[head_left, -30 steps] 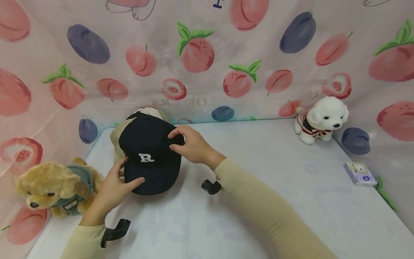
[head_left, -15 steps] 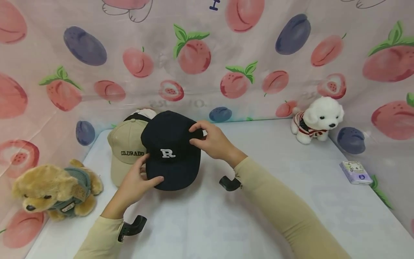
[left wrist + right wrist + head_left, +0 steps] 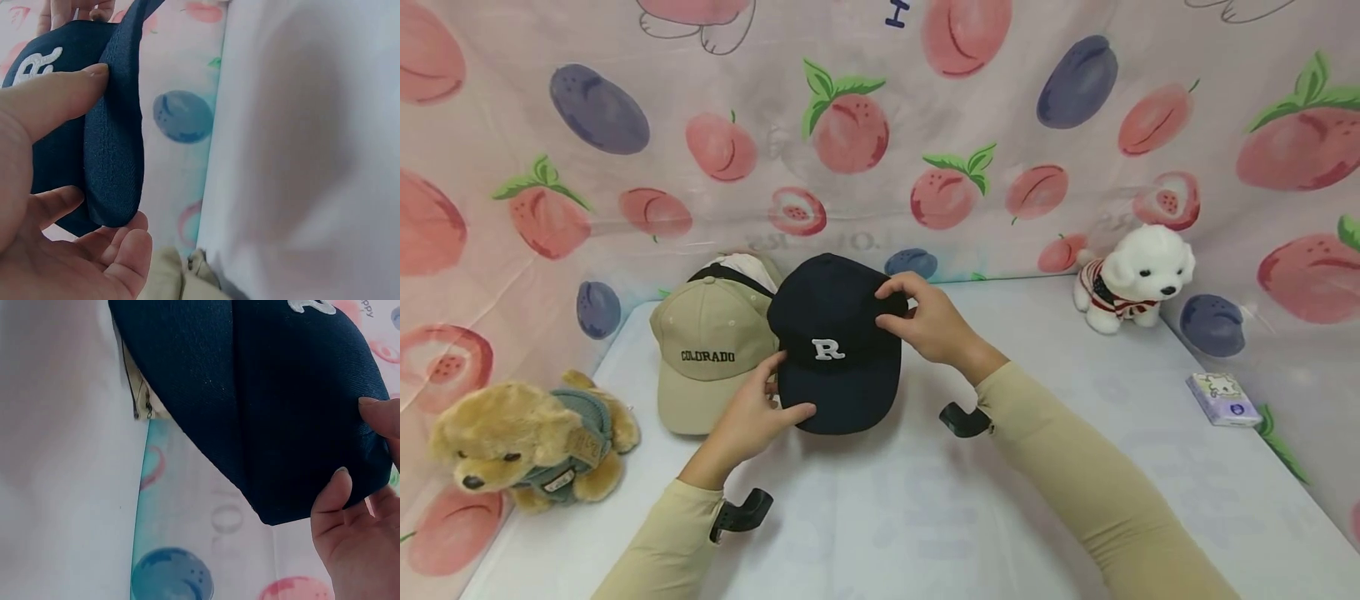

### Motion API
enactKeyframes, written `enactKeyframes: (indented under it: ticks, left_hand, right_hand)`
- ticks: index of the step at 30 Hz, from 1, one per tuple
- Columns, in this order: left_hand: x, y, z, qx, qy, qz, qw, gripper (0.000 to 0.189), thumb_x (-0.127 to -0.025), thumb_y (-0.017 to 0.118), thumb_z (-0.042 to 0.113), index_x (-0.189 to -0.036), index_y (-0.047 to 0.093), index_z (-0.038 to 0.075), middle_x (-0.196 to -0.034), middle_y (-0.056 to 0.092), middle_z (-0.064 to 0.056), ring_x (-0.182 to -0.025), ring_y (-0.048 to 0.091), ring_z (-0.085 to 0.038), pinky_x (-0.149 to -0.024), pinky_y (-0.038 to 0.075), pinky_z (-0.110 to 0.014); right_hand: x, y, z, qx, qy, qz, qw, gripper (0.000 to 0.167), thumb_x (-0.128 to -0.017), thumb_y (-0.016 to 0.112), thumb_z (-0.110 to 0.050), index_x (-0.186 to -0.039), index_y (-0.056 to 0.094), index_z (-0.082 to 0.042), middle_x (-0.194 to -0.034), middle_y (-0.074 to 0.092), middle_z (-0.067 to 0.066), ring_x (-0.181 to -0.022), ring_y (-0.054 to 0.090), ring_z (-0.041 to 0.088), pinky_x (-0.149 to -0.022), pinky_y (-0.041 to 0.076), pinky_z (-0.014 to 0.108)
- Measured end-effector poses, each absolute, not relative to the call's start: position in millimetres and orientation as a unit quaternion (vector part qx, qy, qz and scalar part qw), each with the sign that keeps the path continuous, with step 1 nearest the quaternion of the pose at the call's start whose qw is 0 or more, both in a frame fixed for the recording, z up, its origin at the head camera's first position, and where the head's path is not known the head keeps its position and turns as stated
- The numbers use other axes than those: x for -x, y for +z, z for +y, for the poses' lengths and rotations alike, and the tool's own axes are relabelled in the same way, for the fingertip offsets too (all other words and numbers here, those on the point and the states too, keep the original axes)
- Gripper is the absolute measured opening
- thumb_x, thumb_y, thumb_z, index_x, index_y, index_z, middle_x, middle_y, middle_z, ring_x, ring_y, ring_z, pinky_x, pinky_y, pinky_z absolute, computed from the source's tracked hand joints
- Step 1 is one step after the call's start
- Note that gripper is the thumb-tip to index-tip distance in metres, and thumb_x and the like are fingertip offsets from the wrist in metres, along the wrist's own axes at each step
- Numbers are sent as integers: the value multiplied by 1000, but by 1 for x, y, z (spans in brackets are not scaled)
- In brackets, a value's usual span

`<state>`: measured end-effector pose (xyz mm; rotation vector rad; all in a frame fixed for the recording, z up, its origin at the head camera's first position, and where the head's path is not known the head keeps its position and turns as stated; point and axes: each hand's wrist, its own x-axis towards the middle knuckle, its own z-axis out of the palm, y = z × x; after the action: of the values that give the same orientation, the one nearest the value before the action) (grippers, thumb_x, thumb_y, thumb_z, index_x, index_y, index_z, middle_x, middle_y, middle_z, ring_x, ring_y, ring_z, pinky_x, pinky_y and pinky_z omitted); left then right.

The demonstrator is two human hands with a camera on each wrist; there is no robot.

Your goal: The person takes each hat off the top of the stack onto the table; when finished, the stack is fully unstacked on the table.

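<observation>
A navy baseball cap with a white letter R on its front is held between both hands, brim toward me. My left hand grips the left side of the brim, thumb on top; in the left wrist view the fingers curl under the brim edge. On the other side, my right hand pinches the crown between thumb and fingers. Left of the navy cap rests a beige cap lettered COLORADO. Behind that one, a white and black cap shows partly.
A tan plush dog in a green vest sits at the left edge of the white table. At the back right is a white plush dog, with a purple tissue pack in front of it. A fruit-print cloth hangs behind.
Both hands have carried the navy cap rightward, off the beige cap, whose COLORADO lettering has come into sight. The hands keep their grip throughout.
</observation>
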<state>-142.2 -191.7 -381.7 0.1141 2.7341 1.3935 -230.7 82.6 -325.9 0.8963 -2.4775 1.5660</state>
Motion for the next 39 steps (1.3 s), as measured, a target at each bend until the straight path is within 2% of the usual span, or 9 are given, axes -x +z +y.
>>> enactKeyframes:
  ticks: [8, 15, 20, 26, 39]
  left_hand:
    - [151, -384, -172, -54, 467, 881, 44, 89, -84, 81, 20, -155, 29, 2, -151, 39, -20, -118, 54, -36, -94, 47, -50]
    - [159, -388, -152, -57, 465, 881, 67, 89, -84, 82, 22, -155, 31, 5, -151, 41, -16, -117, 54, -32, -91, 50, -46]
    - [169, -389, -135, -63, 464, 881, 71, 89, -83, 82, 23, -155, 33, 6, -149, 42, -16, -117, 55, -31, -88, 51, -44]
    - [181, -394, -115, -77, 462, 881, 71, 86, -83, 82, 23, -154, 36, 6, -145, 45, -16, -115, 55, -30, -85, 52, -41]
    - [210, -397, -67, -135, 451, 875, 109, 85, -86, 80, 25, -154, 34, 6, -147, 42, -19, -119, 57, -29, -94, 50, -40]
  right_hand:
    - [233, -326, 105, -274, 505, -817, 53, 24, -90, 72, -4, -112, 63, -1, -126, 56, 13, -111, 52, 26, -87, 49, 44]
    - [235, -329, 128, -253, 493, -831, 56, 26, -90, 72, -3, -114, 62, 0, -128, 56, 15, -108, 52, 28, -89, 48, 45]
    - [238, -331, 146, -239, 496, -832, 67, 28, -90, 71, -1, -115, 60, 2, -134, 52, 18, -118, 53, 33, -93, 48, 48]
    - [241, -333, 170, -211, 492, -842, 66, 27, -91, 70, -1, -116, 59, 3, -132, 52, 18, -121, 51, 34, -95, 47, 48]
    - [244, -338, 218, -166, 471, -860, 99, 27, -93, 68, -3, -117, 58, 5, -137, 49, 25, -124, 49, 43, -98, 41, 53]
